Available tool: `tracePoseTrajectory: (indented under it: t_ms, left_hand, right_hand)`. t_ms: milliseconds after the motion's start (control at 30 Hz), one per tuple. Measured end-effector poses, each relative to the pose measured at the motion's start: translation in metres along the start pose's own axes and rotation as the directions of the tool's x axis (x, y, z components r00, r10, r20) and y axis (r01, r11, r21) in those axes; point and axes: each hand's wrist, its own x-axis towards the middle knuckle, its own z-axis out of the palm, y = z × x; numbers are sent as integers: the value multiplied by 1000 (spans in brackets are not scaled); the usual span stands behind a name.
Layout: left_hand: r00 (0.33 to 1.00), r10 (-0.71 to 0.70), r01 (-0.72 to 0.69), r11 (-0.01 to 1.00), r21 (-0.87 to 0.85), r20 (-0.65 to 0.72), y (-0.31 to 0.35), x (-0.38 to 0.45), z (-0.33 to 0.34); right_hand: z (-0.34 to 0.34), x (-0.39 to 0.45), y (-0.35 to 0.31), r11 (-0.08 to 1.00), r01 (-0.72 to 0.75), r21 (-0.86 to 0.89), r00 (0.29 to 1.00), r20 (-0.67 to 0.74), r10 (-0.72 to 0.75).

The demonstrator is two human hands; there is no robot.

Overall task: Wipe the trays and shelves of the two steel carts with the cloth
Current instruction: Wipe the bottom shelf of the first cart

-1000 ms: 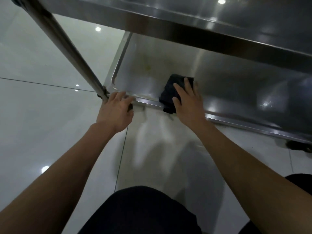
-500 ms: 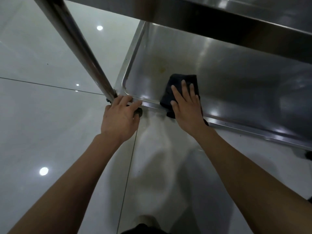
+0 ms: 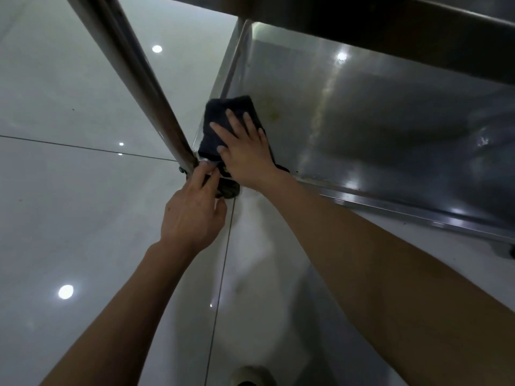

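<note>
Cloth (image 3: 223, 126): dark, folded, lying in the near left corner of the cart's bottom tray (image 3: 390, 129), reaching up against its left wall.
Right hand (image 3: 245, 154): pressing flat on the cloth, fingers spread apart, palm down, not gripping it.
Left hand (image 3: 192, 213): resting at the tray's corner beside the steel post (image 3: 139, 79), fingers extended and touching the rim; not clamped on anything.
Tray: showing a yellowish stain just right of the cloth.
Upper shelf (image 3: 390, 23): overhanging the tray.
Floor (image 3: 69, 204): glossy pale tiles reflecting ceiling lights.
</note>
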Motion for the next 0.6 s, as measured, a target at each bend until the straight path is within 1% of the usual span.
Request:
tracePoseTrajectory:
  t_ms: [100, 200, 267, 400, 467, 533, 600]
  left_hand:
    - [1000, 23, -23, 997, 69, 13, 0, 2, -2]
    - [999, 0, -5, 990, 141, 40, 12, 7, -3]
    - [998, 23, -31, 986, 165, 51, 27, 12, -2]
    - [977, 185, -199, 970, 137, 110, 73, 32, 10]
    - [959, 234, -252, 962, 107, 158, 98, 40, 20]
    - [952, 232, -255, 962, 100, 197, 116, 42, 31]
    - [962, 197, -222, 968, 118, 188, 126, 42, 40]
  right_hand:
    - [-1, -16, 19, 1000, -20, 1, 999, -42, 20]
    - [-5, -38, 45, 996, -80, 37, 993, -83, 83]
    - [-9, -55, 66, 991, -125, 51, 987, -99, 130]
    - [-20, -97, 117, 974, -218, 68, 964, -138, 226]
    - [-26, -119, 147, 960, -267, 81, 948, -158, 277]
    - [-33, -143, 178, 941, -327, 89, 924, -179, 338]
    - [-38, -170, 209, 913, -396, 101, 890, -202, 409]
